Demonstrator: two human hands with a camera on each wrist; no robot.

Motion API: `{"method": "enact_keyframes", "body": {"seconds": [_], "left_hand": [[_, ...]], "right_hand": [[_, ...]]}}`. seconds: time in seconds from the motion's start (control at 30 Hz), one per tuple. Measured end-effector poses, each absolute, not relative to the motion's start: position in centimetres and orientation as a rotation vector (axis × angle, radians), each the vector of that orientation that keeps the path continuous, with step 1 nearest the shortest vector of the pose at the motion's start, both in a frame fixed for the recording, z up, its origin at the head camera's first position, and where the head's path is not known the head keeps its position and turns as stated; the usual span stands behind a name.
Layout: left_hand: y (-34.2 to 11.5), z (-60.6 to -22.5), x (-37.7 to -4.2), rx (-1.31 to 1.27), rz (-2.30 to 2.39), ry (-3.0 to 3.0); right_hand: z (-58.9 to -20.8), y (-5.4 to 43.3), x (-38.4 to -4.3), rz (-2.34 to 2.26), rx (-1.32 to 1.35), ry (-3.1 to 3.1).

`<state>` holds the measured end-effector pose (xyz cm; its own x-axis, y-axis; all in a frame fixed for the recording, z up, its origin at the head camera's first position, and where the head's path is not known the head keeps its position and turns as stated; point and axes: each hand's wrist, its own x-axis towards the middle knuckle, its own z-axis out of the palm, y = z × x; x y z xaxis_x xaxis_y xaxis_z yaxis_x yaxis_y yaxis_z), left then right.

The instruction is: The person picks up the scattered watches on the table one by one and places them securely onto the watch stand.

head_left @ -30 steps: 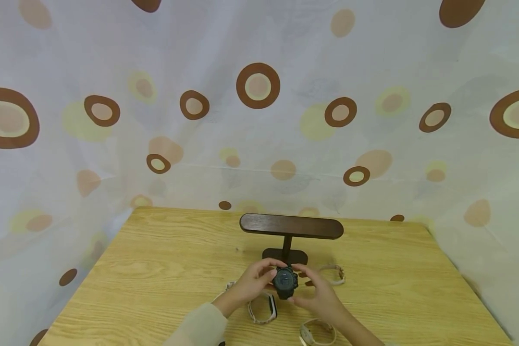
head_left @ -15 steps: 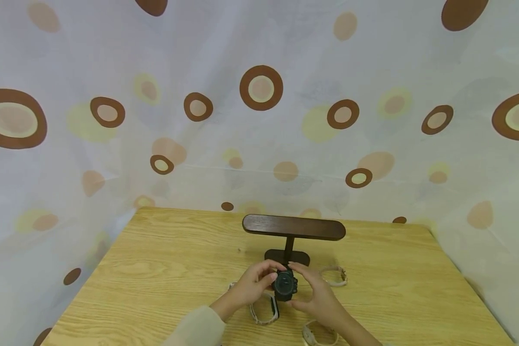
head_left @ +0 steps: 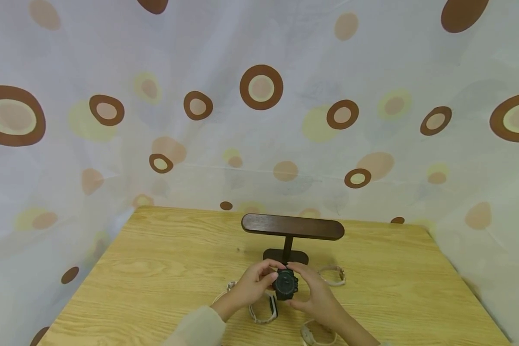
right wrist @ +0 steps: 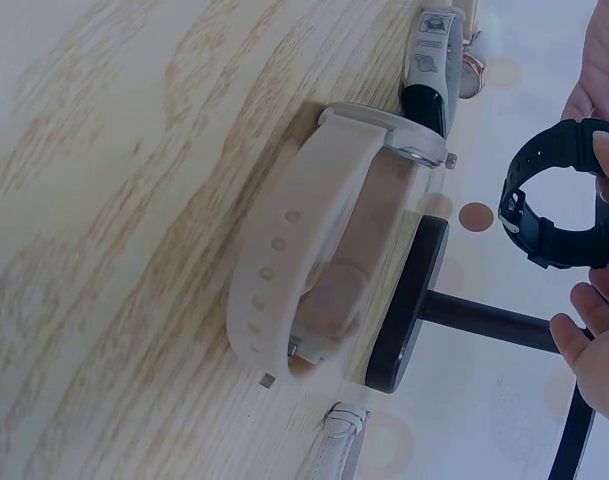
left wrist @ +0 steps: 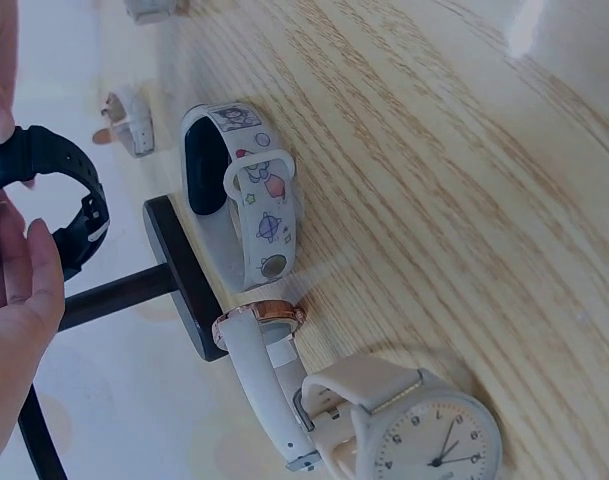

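Note:
A black digital-style wristwatch is held up between both hands, in front of a dark wooden T-shaped stand. My left hand pinches the watch at its left side. My right hand holds it from the right, index finger at the upper end and thumb at the lower end. In the left wrist view the watch's strap forms a loop with its buckle fastened. From the right wrist view, the left thumb presses on the black watch, while right fingertips meet its other side.
A white patterned fitness band lies below the left hand. A beige watch is near the right forearm, and a white-strapped watch lies behind the right hand. A rose-gold-cased watch and another beige watch are at the left.
The watch and hands stay almost in place. The right index finger and thumb have shifted slightly left along the watch, and its face is tilted a little differently.

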<state>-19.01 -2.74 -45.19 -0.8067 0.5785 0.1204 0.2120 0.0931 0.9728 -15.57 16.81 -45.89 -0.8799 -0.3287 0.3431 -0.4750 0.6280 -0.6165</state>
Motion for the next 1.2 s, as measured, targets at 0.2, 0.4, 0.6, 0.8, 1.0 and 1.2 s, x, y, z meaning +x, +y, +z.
{"method": "enact_keyframes", "body": {"seconds": [0.2, 0.4, 0.6, 0.8, 1.0, 1.2], "left_hand": [[-2.7, -45.5, -19.0, 0.784, 1.778, 2.092], [-3.0, -45.6, -19.2, 0.793, 1.67, 2.364], [-3.7, -46.4, -19.6, 0.765, 1.55, 2.658], [-4.4, -46.8, -19.9, 0.789, 1.291, 2.929], [-5.0, -47.0, -20.6, 0.917, 0.966, 3.166], [-6.0, -47.1, -21.4, 0.787, 0.726, 3.229]], "right_hand": [[-46.2, 16.9, -15.6, 1.091, 0.64, -2.644], [-46.2, 16.9, -15.5, 1.133, 0.513, -2.67], [-46.3, 17.3, -15.7, 1.113, 0.476, -2.646], [-46.7, 17.7, -15.9, 1.04, 0.525, -2.581], [-46.9, 18.4, -15.6, 1.061, 0.459, -2.612], [-47.0, 19.2, -15.3, 1.131, 0.363, -2.661]]}}
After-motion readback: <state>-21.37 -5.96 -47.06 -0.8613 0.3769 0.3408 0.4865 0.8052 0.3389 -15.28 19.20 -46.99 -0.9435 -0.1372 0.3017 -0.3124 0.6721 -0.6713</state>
